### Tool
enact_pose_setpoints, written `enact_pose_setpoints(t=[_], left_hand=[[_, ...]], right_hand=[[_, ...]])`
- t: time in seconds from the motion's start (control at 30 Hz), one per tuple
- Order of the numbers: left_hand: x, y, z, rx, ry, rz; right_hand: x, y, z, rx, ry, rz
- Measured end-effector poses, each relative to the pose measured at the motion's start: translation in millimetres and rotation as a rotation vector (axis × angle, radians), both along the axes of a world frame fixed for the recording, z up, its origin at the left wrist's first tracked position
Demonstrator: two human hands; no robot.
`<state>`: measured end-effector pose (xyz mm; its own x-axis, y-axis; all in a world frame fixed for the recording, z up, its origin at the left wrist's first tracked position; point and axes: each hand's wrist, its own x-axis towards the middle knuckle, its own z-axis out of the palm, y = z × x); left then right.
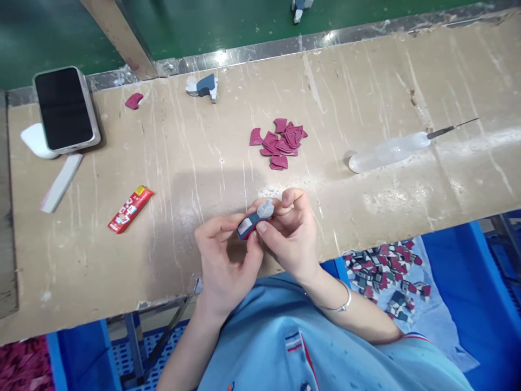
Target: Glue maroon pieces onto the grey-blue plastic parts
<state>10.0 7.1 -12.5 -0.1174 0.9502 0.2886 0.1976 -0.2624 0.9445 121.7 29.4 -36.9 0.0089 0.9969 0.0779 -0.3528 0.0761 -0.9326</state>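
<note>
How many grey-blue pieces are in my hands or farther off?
3: a held piece between your left hand and right hand, a bench piece near the far edge, a cut-off piece on the green surface. More may be hidden.

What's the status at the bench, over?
Both hands, left and right, on small gray-and-maroon plastic part. Maroon pieces piled beyond. Nothing between hands and pile.

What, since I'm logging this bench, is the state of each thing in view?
Small part: held in left hand and right hand.
Phone: face up, screen dark.
Needle-tipped bottle: on its side, needle uncapped.
Magenta heap: loose pieces.
Red packet: lying flat; sealed or opened, unclear.
Blue-gray part: lying loose.
Right bin: open, holding assorted parts.
Left bin: open, holding magenta pieces.
</note>
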Motion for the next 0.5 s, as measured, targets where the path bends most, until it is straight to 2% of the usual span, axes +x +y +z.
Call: enact_pose_setpoints(t=[0.27, 0.37, 0.5], left_hand=[[-2.6, -1.7, 4.4, -0.024, -0.032, -0.002], [-2.7, -1.3, 7.7, -0.087, -0.076, -0.056], [1.4, -1.1, 9.6, -0.124, -0.207, -0.052]], right_hand=[[4.3, 2.3, 2.1, 0.043, 0.046, 0.088], [5.3, 3.0, 2.5, 0.039, 0.024, 0.062], [4.9, 3.3, 1.6, 0.022, 0.005, 0.032]])
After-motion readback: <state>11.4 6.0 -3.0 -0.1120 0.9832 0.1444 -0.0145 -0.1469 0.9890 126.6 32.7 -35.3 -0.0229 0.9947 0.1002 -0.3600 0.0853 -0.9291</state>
